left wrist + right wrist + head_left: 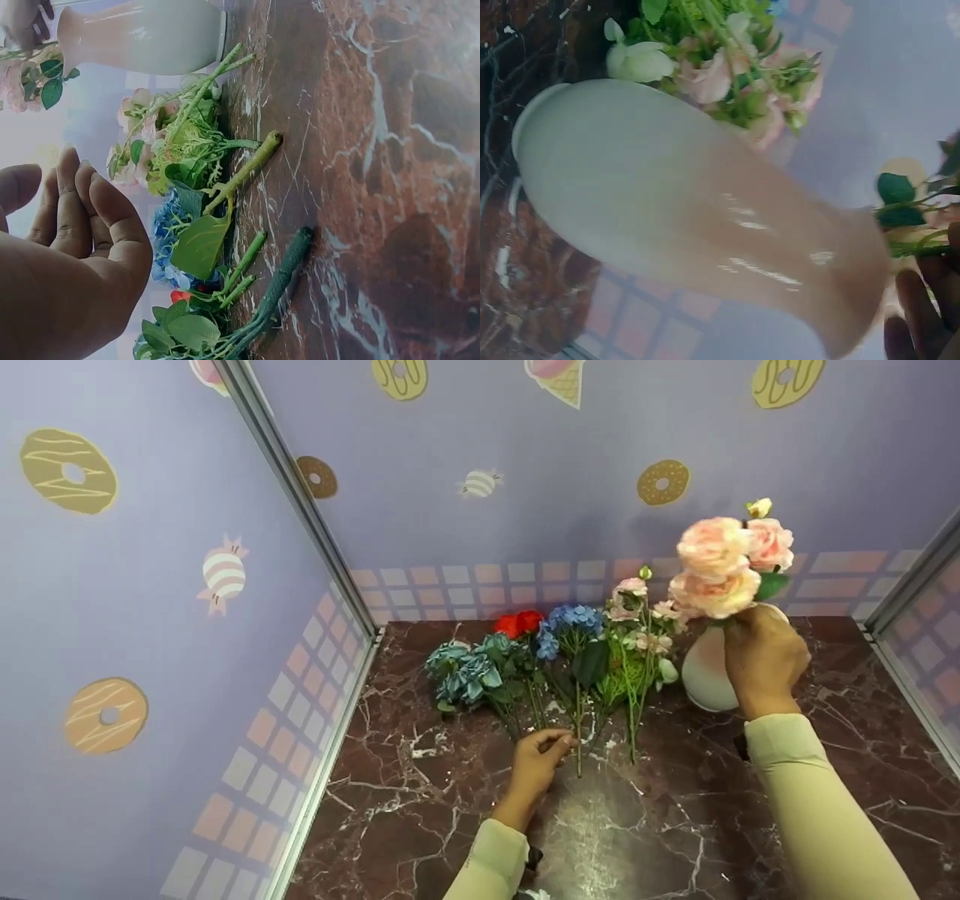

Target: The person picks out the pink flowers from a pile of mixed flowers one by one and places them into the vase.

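My right hand point(766, 656) grips the stems of pale pink artificial roses point(712, 551) at the mouth of a white-and-pink vase point(706, 675). In the right wrist view the green stem point(907, 246) meets the vase rim just ahead of the fingers, and the stem's lower end is hidden. My left hand point(538, 757) hovers by the stem ends of the flowers on the table. The left wrist view shows its fingers point(71, 202) loosely bent, thumb apart, nothing between them. Nearest to it are a blue hydrangea point(574, 622) and teal flowers point(465, 671).
Red flowers point(517, 624) lie behind the teal ones. Small pink flowers with green sprigs point(637, 660) lie between the hydrangea and the vase. The dark marbled tabletop point(637, 840) is bounded by a patterned back wall point(555, 510) and side walls.
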A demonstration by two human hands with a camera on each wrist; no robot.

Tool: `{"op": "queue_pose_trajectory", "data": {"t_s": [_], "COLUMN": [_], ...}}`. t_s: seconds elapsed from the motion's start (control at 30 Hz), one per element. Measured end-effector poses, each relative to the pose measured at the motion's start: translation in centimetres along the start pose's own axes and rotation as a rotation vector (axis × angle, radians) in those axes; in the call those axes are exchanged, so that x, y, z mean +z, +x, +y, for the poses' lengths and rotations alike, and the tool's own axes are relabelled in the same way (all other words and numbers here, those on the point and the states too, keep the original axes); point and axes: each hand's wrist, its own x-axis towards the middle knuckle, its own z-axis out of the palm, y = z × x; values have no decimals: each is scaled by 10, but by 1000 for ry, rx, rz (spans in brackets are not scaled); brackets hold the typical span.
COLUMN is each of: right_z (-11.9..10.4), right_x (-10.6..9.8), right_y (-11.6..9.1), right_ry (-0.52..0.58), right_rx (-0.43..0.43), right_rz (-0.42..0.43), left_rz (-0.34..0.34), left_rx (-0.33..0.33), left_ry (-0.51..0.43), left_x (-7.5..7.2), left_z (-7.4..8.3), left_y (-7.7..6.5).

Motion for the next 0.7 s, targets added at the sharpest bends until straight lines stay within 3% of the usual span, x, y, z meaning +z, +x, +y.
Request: {"op": "queue_pose_trajectory", "data": {"t_s": [0.13, 0.27, 0.43, 0.5, 0.57, 0.7], "right_z": [11, 21, 22, 18, 13, 11], "right_x": [5, 6, 6, 8, 12, 25], "right_y": [-4, -28, -75, -90, -102, -120], "right_ry": [-4, 12, 33, 60, 90, 118], "right_rx": [52, 77, -44, -95, -86, 59], "right_rz": [-19, -8, 18, -64, -225, -597], "left_rz": [9, 2, -13, -13, -13, -31], "left_rx": [2, 1, -27, -21, -9, 1], "left_ry": [3, 7, 18, 15, 16, 15], "left_x": [-2, -1, 4, 7, 11, 20], "left_z": [-2, -5, -8, -7, -5, -5], "left_y": [0, -2, 0, 4, 8, 9]}}
